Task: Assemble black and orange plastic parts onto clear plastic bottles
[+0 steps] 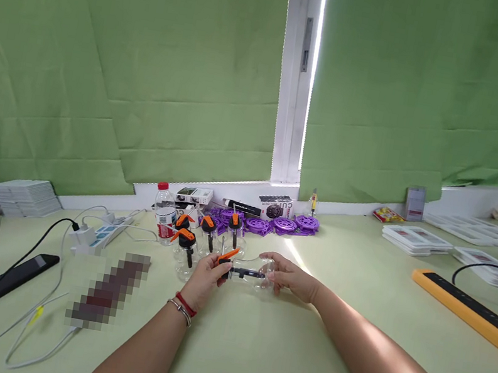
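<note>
A clear spray bottle [249,274] with a black and orange head lies sideways between my two hands, above the light green table [244,357]. My left hand [205,278] is closed round its head end, at the left. At the bottle's base, on the right, my right hand [293,279] grips it with thumb and fingers. A black tube shows inside the clear body. Several similar bottles with black and orange heads [208,225] stand upright just behind my left hand.
Behind are a red-capped bottle [164,214], purple plastic parts [284,225] and small boxes. A power strip [100,235], cables and a black phone [26,276] lie left. An orange-and-black bar [470,316] and white trays [416,239] are right. A blurred person is at far left.
</note>
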A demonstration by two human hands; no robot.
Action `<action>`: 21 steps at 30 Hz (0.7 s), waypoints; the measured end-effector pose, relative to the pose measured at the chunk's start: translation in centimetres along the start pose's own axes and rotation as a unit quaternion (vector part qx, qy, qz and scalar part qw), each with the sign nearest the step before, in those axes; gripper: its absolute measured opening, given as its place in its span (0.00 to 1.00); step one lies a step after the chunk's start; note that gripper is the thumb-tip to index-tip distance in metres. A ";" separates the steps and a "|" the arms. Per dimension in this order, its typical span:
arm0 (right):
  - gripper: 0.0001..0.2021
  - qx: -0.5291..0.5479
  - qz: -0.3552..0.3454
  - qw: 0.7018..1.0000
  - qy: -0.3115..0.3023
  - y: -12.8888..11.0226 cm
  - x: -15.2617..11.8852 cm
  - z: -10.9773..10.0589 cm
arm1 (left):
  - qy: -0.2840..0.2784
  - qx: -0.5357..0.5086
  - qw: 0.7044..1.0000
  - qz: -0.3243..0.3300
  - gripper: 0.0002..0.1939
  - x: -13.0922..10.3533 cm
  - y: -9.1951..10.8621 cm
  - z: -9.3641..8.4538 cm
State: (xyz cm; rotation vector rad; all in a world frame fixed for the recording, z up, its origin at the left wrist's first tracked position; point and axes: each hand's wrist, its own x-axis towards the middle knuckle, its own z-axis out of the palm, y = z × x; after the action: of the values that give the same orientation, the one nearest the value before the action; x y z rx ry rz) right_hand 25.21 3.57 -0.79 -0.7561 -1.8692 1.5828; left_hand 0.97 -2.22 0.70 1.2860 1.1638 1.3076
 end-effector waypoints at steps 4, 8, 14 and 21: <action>0.38 -0.161 -0.029 0.986 0.021 -0.2 0.0 0.7 | 0.045 0.047 0.996 0.068 0.19 -0.2 0.1 0.2; 0.45 -0.288 -0.055 0.951 0.099 0.2 0.3 1.4 | 0.022 0.057 0.989 0.133 0.33 -0.7 -0.2 0.8; 0.43 -0.363 -0.011 0.905 0.219 1.8 1.2 -1.0 | 0.045 0.237 0.924 0.297 0.32 -1.6 0.7 0.9; 0.42 -0.424 0.144 0.845 0.292 3.0 1.0 -5.0 | 0.470 0.336 0.763 0.289 0.39 -0.5 2.3 -1.9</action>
State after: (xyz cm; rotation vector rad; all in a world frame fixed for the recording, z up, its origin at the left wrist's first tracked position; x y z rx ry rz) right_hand 28.32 8.05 -3.00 -1.7334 -1.9652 0.4444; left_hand -0.92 -3.05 2.89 1.5998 2.1959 2.2670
